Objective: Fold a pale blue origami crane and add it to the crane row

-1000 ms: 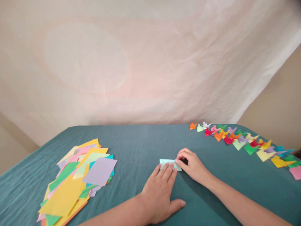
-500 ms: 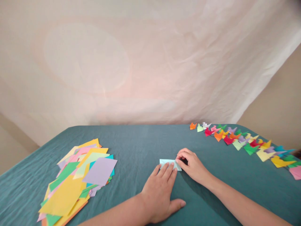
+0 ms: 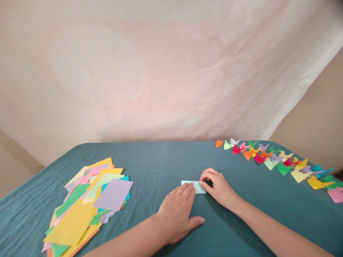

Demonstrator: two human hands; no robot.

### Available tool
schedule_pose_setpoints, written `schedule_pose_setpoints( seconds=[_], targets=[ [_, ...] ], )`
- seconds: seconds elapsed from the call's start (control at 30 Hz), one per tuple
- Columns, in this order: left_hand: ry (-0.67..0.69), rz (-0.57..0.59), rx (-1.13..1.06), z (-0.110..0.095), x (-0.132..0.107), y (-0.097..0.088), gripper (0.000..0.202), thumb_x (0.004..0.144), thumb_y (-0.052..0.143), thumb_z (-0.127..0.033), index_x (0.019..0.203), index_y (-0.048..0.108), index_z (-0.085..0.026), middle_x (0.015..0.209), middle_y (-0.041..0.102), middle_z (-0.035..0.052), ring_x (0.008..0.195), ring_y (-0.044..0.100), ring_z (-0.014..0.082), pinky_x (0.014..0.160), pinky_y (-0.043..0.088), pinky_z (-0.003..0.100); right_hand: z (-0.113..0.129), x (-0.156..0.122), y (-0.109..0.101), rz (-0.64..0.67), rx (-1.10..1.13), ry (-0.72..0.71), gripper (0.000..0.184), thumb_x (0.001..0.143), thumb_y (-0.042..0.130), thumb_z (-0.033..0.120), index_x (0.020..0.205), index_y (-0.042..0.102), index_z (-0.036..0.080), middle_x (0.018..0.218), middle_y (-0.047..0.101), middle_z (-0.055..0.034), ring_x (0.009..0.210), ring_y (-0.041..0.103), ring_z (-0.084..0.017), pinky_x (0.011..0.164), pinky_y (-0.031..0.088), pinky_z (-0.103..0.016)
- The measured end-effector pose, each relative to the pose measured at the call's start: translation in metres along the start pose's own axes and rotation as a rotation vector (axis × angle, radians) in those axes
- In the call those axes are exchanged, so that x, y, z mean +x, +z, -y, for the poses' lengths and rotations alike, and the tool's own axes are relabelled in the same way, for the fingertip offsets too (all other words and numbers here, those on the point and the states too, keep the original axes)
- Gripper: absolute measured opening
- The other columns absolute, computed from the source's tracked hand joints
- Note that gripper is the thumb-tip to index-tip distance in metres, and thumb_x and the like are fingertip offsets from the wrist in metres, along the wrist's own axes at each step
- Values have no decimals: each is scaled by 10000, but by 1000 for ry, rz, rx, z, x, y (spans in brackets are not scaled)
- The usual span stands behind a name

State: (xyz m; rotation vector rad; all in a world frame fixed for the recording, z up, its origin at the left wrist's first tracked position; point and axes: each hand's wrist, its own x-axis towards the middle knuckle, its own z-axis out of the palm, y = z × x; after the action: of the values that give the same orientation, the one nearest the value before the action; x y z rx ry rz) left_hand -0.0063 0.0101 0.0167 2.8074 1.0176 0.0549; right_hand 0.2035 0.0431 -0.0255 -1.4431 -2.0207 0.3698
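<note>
A small light blue folded paper (image 3: 199, 188) lies on the table, its long side running left to right. My left hand (image 3: 177, 211) rests with its fingers stretched out over the left and middle of the paper, thumb spread out on the cloth. At the upper right corner, thumb and index finger of my right hand (image 3: 217, 186) pinch the paper's edge. My left fingers cover part of the paper.
On the left lies a loose pile of coloured paper sheets (image 3: 72, 221), a lilac sheet (image 3: 114, 195) on top. Several folded paper birds (image 3: 272, 163) stand in rows along the right. A dark green cloth (image 3: 158, 160) covers the table, and a pale sheet (image 3: 171, 71) hangs behind.
My left fingers have slid a little to the left along the paper, baring more of its right part. My right hand keeps its pinch at the corner.
</note>
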Motion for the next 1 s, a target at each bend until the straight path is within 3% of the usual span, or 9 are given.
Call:
schedule_pose_setpoints(
  seconds=[0.43, 0.53, 0.67, 0.8, 1.0],
  targets=[
    [-50, 24, 81, 1, 1, -15, 558, 865, 394, -527, 1272, 453, -149, 1358, 421, 137, 1230, 407, 290, 997, 352, 407, 3, 0, -2, -1, -32, -4, 79, 810, 540, 217, 771, 609, 214, 878, 586, -25, 807, 543, -172, 749, 390, -331],
    [-45, 12, 102, 1, 2, -13, 553, 859, 417, -521, 1261, 465, -144, 1345, 434, 145, 1220, 416, 294, 989, 362, 412, 8, -3, -3, -45, -75, -91, 139, 813, 516, 156, 822, 634, 228, 920, 596, -35, 863, 533, -184, 789, 371, -354],
    [-47, 5, 104, 0, 3, -12, 558, 849, 448, -513, 1263, 462, -139, 1331, 448, 146, 1213, 423, 293, 986, 365, 413, 21, -10, -4, -42, -128, -321, 287, 801, 464, 53, 868, 666, 246, 933, 616, -35, 887, 519, -183, 824, 340, -376],
    [-46, 18, 103, -1, 3, -14, 594, 839, 450, -536, 1256, 467, -113, 1321, 454, 164, 1211, 421, 303, 995, 349, 430, 29, -16, -1, -16, -168, -461, 243, 869, 437, 100, 856, 658, 200, 818, 632, -32, 829, 524, -167, 836, 327, -380],
    [-31, 28, 109, -2, 3, -16, 668, 819, 429, -602, 1242, 480, -87, 1314, 459, 183, 1213, 414, 312, 1001, 325, 447, 31, -21, 2, 21, -342, -529, 225, 913, 418, 170, 868, 638, 157, 806, 616, -53, 826, 524, -168, 813, 341, -368]
  ],
)
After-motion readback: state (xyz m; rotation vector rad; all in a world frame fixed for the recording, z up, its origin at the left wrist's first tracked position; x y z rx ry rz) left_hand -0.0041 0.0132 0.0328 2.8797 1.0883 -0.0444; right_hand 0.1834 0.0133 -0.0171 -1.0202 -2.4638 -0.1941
